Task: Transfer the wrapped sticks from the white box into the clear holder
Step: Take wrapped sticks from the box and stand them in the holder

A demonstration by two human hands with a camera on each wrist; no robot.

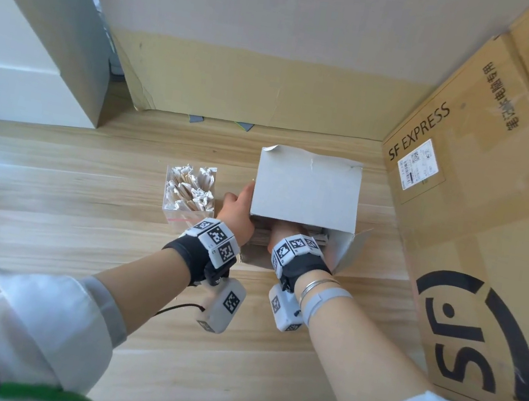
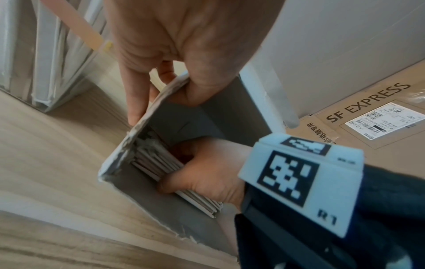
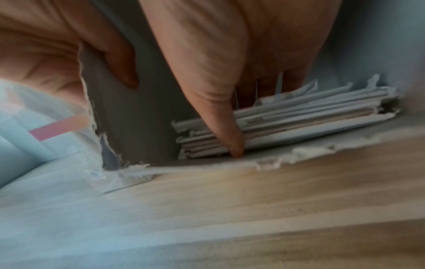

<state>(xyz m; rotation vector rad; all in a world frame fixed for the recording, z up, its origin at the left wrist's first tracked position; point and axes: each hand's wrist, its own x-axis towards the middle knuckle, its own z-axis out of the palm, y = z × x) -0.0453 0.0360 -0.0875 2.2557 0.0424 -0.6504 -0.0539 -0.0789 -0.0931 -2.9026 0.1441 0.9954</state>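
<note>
The white box [image 1: 306, 189] lies on its side on the wooden table, its torn open end toward me. My left hand [image 1: 238, 205] pinches the box's left wall [image 2: 147, 116], thumb inside and fingers outside. My right hand [image 1: 286, 230] reaches into the opening, its fingers hidden in the head view. Inside, its thumb [image 3: 227, 131] curls over a bundle of paper-wrapped sticks [image 3: 310, 120] with the fingers behind it. The clear holder [image 1: 185, 212] stands just left of the box, packed with several wrapped sticks [image 1: 189, 185].
Large SF Express cartons [image 1: 493, 236] wall off the right side close to the box. A cardboard panel [image 1: 239, 89] closes the back, and a tall grey-and-brown carton [image 1: 58, 29] stands at the far left. Bare wooden table [image 1: 65, 203] stretches left and toward me.
</note>
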